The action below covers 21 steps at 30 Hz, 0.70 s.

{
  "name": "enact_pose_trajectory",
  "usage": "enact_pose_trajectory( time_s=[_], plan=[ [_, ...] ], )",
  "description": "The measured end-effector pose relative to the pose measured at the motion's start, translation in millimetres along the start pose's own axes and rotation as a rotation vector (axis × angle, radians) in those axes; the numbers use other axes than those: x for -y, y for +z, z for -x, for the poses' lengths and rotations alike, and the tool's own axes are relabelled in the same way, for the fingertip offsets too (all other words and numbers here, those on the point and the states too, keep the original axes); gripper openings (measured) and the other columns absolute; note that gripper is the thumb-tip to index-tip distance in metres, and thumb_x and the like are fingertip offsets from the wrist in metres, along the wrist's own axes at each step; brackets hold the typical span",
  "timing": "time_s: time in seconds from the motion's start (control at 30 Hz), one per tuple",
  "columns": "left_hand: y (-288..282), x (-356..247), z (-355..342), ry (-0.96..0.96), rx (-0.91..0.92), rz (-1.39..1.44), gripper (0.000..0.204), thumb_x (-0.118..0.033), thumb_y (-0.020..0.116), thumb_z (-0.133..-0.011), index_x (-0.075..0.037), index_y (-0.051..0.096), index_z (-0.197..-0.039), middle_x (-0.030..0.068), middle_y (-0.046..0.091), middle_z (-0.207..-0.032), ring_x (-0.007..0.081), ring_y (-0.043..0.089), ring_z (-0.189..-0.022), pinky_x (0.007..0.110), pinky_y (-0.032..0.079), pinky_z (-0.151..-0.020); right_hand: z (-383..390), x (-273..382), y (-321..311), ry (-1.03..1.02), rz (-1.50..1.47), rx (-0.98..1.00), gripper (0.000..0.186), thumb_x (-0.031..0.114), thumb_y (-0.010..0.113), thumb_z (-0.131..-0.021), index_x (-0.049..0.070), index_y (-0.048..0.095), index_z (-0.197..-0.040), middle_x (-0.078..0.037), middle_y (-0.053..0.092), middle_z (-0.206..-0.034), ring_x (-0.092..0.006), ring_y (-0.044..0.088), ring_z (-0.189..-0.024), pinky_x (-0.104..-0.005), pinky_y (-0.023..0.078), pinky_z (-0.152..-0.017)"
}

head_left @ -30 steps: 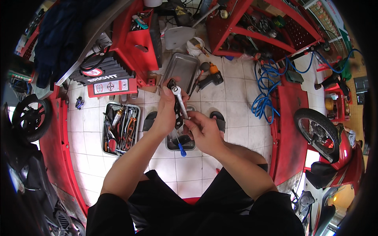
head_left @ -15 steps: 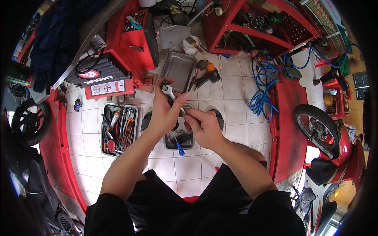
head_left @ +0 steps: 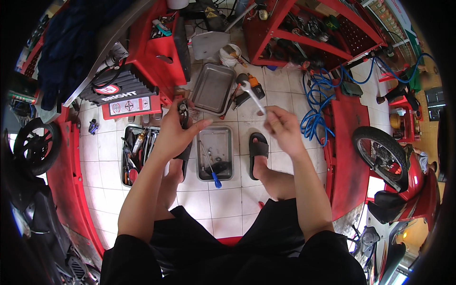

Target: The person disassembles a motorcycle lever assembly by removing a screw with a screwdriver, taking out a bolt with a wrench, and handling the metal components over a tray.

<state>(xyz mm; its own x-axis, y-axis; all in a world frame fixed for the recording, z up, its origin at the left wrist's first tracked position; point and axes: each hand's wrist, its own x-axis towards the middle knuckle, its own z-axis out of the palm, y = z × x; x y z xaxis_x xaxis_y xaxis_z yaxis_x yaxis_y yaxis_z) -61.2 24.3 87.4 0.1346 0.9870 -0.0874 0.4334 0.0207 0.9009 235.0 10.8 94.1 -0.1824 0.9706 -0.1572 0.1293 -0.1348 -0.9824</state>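
A motorcycle repair workshop, seen from above our knees.

Around us we see red tool shelving (head_left: 304, 33), an open tool tray (head_left: 137, 152) on the tiled floor, a coiled blue air hose (head_left: 316, 102), metal parts trays (head_left: 216, 152), and a motorcycle wheel (head_left: 382, 149).

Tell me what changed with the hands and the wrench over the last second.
The hands came apart. The right hand took the wrench away to the right and holds it by one end, head pointing up and away. The left hand moved left, keeping a small dark round part. Earlier both hands met at the wrench above the metal tray. The tray, the tool tray and the feet stayed put.
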Motion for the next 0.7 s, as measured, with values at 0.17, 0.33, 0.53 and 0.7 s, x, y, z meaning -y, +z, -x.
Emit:
enact_pose_trajectory(
  time_s=[0.17,0.33,0.53,0.7],
  plan=[
    [19,0,-7,-0.129,0.081,0.739,0.065,0.0,0.061,-0.077,-0.002,0.028,-0.134,0.0029,0.052,-0.081,0.0123,0.048,-0.06,0.027,0.04,-0.055,2,9,65,0.047,0.096,0.222,0.019,0.012,0.048,-0.1,0.002,0.06,-0.111,-0.002,0.057,-0.067,-0.0058,0.046,-0.055,-0.0215,0.038,-0.049],
    [29,4,-5,-0.065,0.123,0.938,0.074,0.001,0.053,-0.076,-0.004,0.016,-0.14,0.009,0.05,-0.097,0.0154,0.052,-0.077,0.027,0.043,-0.063,5,7,87,0.151,0.019,0.244,0.018,0.012,0.047,-0.1,0.002,0.058,-0.11,-0.001,0.058,-0.068,-0.0067,0.046,-0.054,-0.0221,0.038,-0.05],
    [32,-1,-2,0.026,0.105,0.879,0.077,0.002,0.051,-0.076,-0.005,0.011,-0.142,0.01,0.046,-0.1,0.0173,0.052,-0.084,0.03,0.046,-0.069,9,0,102,0.193,-0.14,0.253,0.015,0.01,0.05,-0.098,0.0,0.057,-0.107,-0.002,0.059,-0.072,-0.0081,0.052,-0.06,-0.0248,0.042,-0.053],
    [33,3,-2,0.112,0.085,0.853,0.078,0.005,0.048,-0.075,-0.005,0.011,-0.142,0.0097,0.048,-0.098,0.0166,0.052,-0.083,0.028,0.046,-0.068,12,-2,106,0.144,-0.146,0.187,0.015,0.009,0.049,-0.098,0.0,0.056,-0.108,-0.002,0.058,-0.068,-0.0086,0.053,-0.059,-0.0247,0.044,-0.055]
  ],
)
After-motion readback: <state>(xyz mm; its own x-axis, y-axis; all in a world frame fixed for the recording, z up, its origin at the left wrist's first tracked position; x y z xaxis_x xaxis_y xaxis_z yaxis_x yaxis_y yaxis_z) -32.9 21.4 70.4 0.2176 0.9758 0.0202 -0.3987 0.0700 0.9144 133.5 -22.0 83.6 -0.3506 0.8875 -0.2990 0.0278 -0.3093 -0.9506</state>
